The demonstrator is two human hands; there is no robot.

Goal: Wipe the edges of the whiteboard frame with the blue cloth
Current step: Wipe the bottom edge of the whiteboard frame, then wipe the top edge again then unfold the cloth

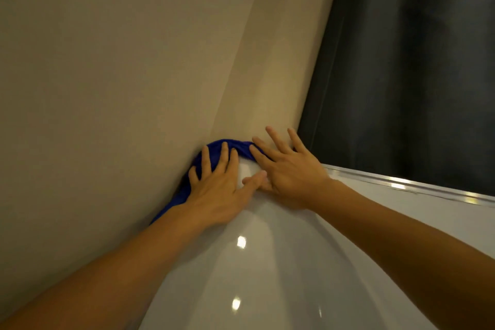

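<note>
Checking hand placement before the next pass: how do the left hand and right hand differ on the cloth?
The left hand lies mostly on the blue cloth at the board's left edge; the right hand touches only its right end. The left fingers sit fairly close together, while the right fingers splay wide, reaching past the whiteboard onto the wall. Both are flat, open, palms down.

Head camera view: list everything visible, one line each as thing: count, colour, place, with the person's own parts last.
Blue cloth: one, deep blue, draped over the whiteboard's corner against the wall, under both hands.
Whiteboard: one, glossy white, lower centre and right.
Whiteboard frame: one silver edge showing, right of the hands.
Wall: one, beige, left and centre.
Curtain: one, dark grey, upper right.
Left hand: one, fingers spread, flat on the cloth.
Right hand: one, fingers spread, pressing the cloth's right end.
</note>
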